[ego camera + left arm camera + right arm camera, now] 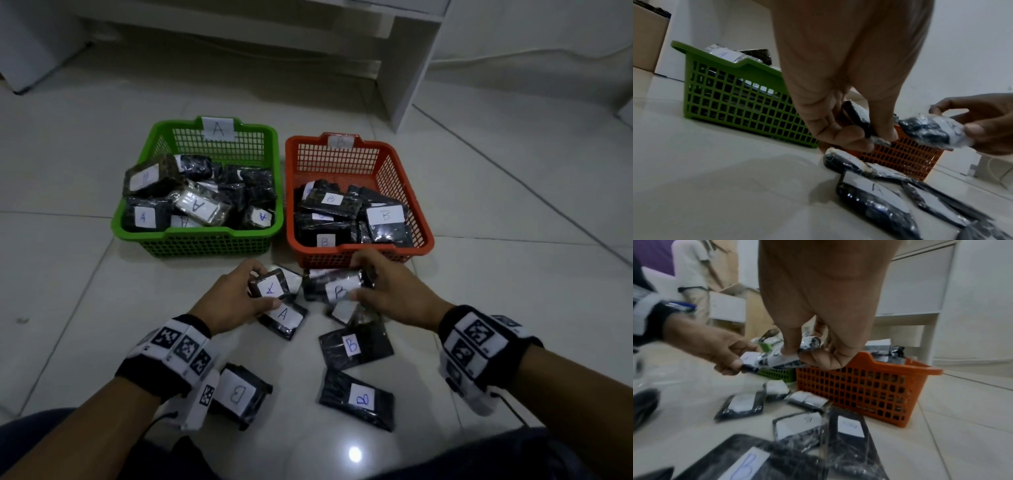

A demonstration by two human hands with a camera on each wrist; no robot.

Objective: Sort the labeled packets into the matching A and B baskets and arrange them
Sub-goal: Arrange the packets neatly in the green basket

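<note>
A green basket (pixel 137 219) labelled A and an orange basket (pixel 426 240) labelled B stand side by side on the floor, both holding several dark packets. My left hand (pixel 239 294) grips a dark packet marked A (pixel 270 287) just in front of the baskets. My right hand (pixel 383 291) pinches a packet marked B (pixel 337 287) beside it. In the left wrist view the left fingers (pixel 840 134) curl round the A packet (pixel 859 120). In the right wrist view the right fingers (pixel 818 358) hold the B packet (pixel 785 361). Another A packet (pixel 284 317) lies below the left hand.
Loose B packets lie on the tiled floor near my knees: one (pixel 354 346) in the middle, one (pixel 359 399) closer, one (pixel 239 394) under my left wrist. A white shelf unit (pixel 404 68) stands behind the baskets. A cardboard box (pixel 647 35) stands far left.
</note>
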